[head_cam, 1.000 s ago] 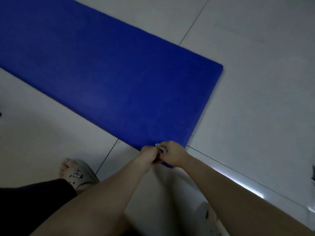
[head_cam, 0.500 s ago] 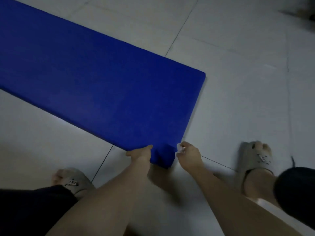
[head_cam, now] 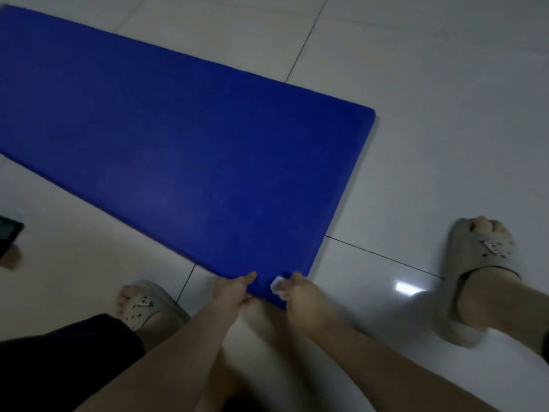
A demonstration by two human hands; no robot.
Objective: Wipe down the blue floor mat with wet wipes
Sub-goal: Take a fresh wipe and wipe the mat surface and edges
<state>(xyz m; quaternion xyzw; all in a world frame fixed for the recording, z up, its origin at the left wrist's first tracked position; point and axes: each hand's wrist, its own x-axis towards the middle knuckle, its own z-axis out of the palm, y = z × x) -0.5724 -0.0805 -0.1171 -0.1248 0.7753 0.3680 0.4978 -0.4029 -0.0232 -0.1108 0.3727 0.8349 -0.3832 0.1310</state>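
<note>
The blue floor mat (head_cam: 184, 150) lies flat on pale floor tiles, running from the upper left down to its near corner between my hands. My left hand (head_cam: 233, 289) grips the mat's near edge, thumb on top and fingers underneath. My right hand (head_cam: 301, 298) holds a small crumpled white wet wipe (head_cam: 278, 286) and presses it against the mat's near corner. Both forearms reach in from the bottom of the view.
My left foot in a beige slipper (head_cam: 142, 304) stands left of my hands. My right foot in its slipper (head_cam: 481, 263) stands on the tiles to the right. A dark flat object (head_cam: 7, 234) lies at the left edge. A light glare (head_cam: 408, 288) shines on the tile.
The view has shifted, and the mat's near corner now lies flatter. My right hand has moved in from beside the corner and now presses the wipe on it. My left hand still grips the edge.
</note>
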